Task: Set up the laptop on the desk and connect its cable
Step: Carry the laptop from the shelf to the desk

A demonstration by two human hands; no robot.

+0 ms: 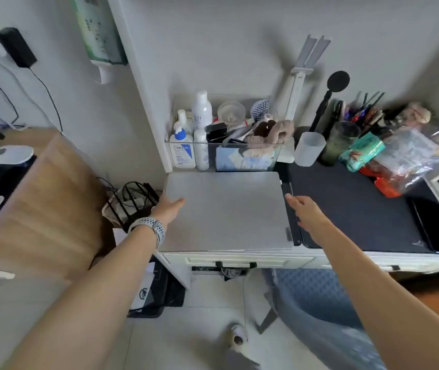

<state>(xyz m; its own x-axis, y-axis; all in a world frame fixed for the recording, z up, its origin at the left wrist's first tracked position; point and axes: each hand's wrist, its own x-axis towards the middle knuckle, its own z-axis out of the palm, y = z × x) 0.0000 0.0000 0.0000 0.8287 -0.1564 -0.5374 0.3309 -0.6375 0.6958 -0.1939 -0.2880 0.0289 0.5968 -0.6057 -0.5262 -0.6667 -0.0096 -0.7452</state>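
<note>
Both hands flank the closed laptop (226, 209): left hand (169, 206) gripping its nine-o'clock edge, right hand (306, 212) open at three o'clock.

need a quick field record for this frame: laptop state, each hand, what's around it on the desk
laptop: silver laptop, lid closed, flat at the desk's left front corner
left hand: left hand grips the laptop's left edge, thumb on the lid
right hand: right hand open at the right edge, contact unclear
right of laptop: black desk mat
behind laptop: clear organizer with bottles
cable: none seen plugged into laptop
</note>
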